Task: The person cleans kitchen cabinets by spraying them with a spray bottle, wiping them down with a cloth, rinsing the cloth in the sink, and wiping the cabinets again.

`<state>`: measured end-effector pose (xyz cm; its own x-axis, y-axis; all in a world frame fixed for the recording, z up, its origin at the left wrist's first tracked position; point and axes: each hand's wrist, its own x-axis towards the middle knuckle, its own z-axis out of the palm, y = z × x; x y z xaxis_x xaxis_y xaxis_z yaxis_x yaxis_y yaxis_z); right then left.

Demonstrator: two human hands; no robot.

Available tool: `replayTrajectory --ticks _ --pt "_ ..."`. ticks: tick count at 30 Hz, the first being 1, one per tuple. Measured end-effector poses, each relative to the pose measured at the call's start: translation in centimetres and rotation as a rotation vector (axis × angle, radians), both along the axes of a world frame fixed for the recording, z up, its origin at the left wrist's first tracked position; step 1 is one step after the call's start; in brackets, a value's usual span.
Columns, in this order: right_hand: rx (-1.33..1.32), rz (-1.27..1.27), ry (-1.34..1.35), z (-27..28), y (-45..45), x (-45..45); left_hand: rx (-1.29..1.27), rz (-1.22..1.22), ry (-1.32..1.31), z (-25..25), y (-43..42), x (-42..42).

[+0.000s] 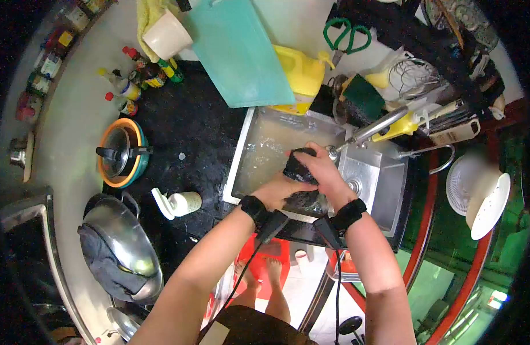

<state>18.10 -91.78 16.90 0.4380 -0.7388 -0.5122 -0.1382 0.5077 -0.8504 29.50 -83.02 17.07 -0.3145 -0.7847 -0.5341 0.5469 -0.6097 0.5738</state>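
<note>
Over the front part of the sink (237, 172), both of my hands are wrapped round a dark, wet-looking bundle. My left hand (278, 188) grips its lower left side, and my right hand (325, 172) holds its upper right side. The dark bundle (299, 165) shows between my fingers; I cannot make out exactly what it is. A second dark, crumpled part (305, 201) hangs below my hands near the sink's front edge. Cloudy water (265, 146) with some foam fills the left basin. A metal faucet (380, 125) reaches in from the right, close to my right hand.
A teal board (236, 52) and yellow jug (302, 72) stand behind the sink. Utensils (414, 75) crowd the back right. On the black counter are a white pump bottle (184, 204), a lidded pot (122, 152) and sauce bottles (127, 88). A metal basin (124, 233) is at left.
</note>
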Motion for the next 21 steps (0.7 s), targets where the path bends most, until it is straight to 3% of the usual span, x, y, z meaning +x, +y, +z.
replayTrajectory --ticks 3,7,9,10,12,15,16,18,19,21 --pt "-0.04 0.023 0.001 1.8 -0.5 0.9 0.003 0.037 -0.105 2.7 -0.3 0.1" --pt "-0.249 -0.048 0.119 1.8 -1.5 2.6 -0.093 0.123 -0.321 1.7 -1.4 -0.1" --pt "-0.396 -0.031 0.416 2.0 -1.9 3.2 -0.274 0.128 -0.614 0.9 -1.9 0.0" --pt "-0.4 -0.028 0.416 2.4 -1.9 3.5 -0.276 0.133 -0.613 -0.9 -2.3 -0.2" --pt "-0.574 0.036 0.778 3.2 -1.4 4.1 -0.499 0.163 -0.881 -4.6 -3.0 -0.4" --pt "-0.523 0.016 0.849 3.4 -0.8 4.5 -0.512 0.209 -0.883 1.8 -1.9 -0.1" --pt "-0.514 0.02 0.853 3.6 -0.7 4.2 -0.504 0.204 -0.879 1.6 -1.9 0.5" --pt "-0.406 -0.028 0.262 5.4 -0.8 3.1 -0.275 0.045 -0.249 0.9 -2.2 2.2" --pt "-0.231 0.031 -0.01 7.0 -1.2 2.6 -0.27 0.046 -0.25 0.7 -2.1 2.8" --pt "-0.319 0.181 -0.135 9.1 -0.9 2.0 -0.166 -0.024 0.174 3.1 -1.8 3.7"
